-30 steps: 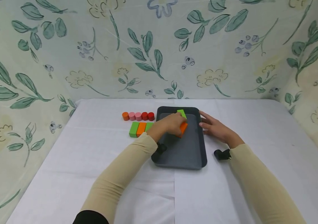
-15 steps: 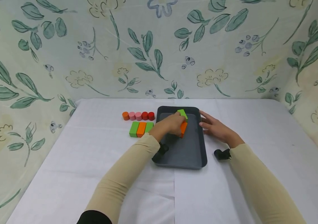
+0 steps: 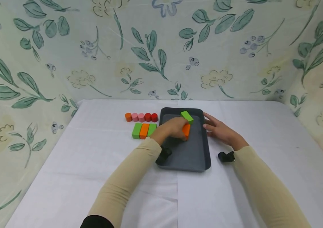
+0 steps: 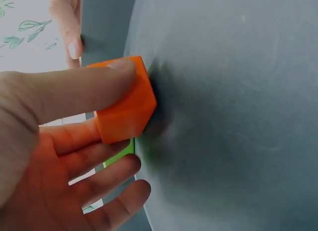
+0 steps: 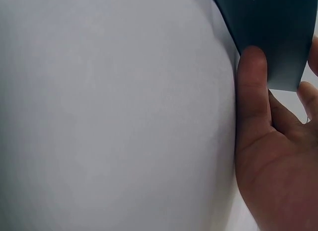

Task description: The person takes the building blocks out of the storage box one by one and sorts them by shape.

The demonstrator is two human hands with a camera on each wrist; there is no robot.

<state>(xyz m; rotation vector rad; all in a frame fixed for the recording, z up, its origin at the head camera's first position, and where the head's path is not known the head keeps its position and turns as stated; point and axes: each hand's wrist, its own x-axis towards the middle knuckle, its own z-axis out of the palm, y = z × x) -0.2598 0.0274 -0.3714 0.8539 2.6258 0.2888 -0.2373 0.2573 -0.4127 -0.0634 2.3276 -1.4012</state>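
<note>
Left hand (image 3: pixel 172 128) over the dark gray tray (image 3: pixel 196 158), grip pinching the orange block (image 3: pixel 186 130) between thumb and fingers, block tilted on an edge just above or touching the tray floor; hard to tell which. Same pinch in the left wrist view: thumb across the orange block (image 4: pixel 126 99), fingers under it. Just beyond the grip, a green block (image 3: pixel 187 116) lying near the tray's far rim, close to the orange one, contact unclear. Right hand (image 3: pixel 219 131) flat on the table (image 3: pixel 263 133) beside the tray's right wall, fingers straight, thumb (image 5: pixel 253 87) touching the wall, holding nothing.

Left of the grip, outside the tray: a row of three blocks (image 3: pixel 143 130) and, behind it, a row of five small cylinders (image 3: pixel 141 117).

Likely risks: the block slipping from a corner-heavy pinch and tumbling; knocking the green block while moving; the tray sliding if the steadying thumb lets go.
</note>
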